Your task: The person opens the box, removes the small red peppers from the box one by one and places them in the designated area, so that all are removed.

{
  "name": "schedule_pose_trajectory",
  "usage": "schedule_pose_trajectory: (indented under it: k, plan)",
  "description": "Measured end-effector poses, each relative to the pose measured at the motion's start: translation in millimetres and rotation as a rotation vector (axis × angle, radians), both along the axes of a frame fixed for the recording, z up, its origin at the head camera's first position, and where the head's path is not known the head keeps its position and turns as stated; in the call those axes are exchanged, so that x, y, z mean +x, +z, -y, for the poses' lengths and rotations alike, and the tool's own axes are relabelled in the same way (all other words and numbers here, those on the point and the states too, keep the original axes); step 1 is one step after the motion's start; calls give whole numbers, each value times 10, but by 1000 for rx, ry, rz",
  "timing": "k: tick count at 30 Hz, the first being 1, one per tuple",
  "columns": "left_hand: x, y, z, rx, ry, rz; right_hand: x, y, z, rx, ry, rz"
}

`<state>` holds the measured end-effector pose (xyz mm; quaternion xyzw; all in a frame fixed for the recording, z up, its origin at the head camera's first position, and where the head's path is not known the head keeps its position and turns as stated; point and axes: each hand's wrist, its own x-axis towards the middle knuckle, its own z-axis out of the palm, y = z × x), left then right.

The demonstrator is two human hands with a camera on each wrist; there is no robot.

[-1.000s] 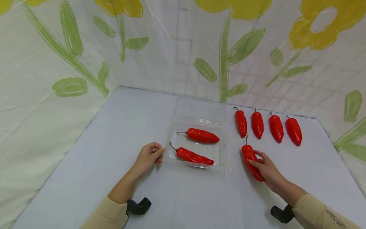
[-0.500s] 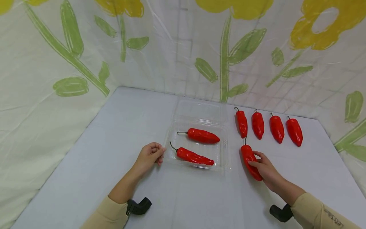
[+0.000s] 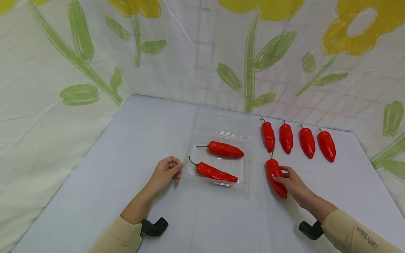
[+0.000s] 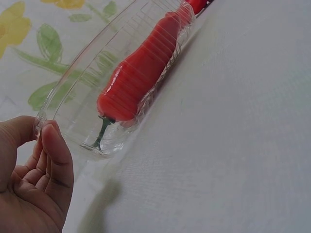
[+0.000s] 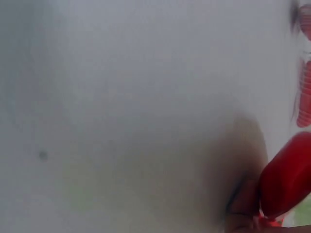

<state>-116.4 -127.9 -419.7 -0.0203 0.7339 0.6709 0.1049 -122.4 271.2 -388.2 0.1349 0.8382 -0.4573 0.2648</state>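
My left hand [image 3: 165, 173] pinches the left rim of a clear plastic clamshell box [image 3: 248, 168] between thumb and curled forefinger, as the left wrist view also shows. Inside the box lie two red peppers, an upper one [image 3: 225, 150] and a lower one [image 3: 215, 173], their stems pointing left. To the right of the box, my right hand [image 3: 293, 186] grips another red pepper [image 3: 274, 175] around its lower half, stem pointing away from me. That pepper [image 5: 286, 177] shows at the lower right in the right wrist view, with most of the hand out of frame.
Several more red peppers [image 3: 286, 138] lie in a row at the back right of the white-covered table [image 3: 126, 140]. The box's clear lid [image 3: 219, 122] is folded back behind it. A flower-printed sheet [image 3: 177, 70] hangs along the far and side edges.
My right hand and its pepper have shifted slightly left, and the pepper has turned a little more upright in the head view. The left hand stays at the box rim.
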Motion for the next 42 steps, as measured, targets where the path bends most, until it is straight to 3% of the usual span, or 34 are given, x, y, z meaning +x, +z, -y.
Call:
schedule_pose_trajectory:
  k: [22,42]
  plan:
    - [-4,-6,-10,-7,3,4,-132,-12,-122,92,127,-5]
    - [-14,-11,-7,7,-6,-1,-147,35,-128,144,145,-22]
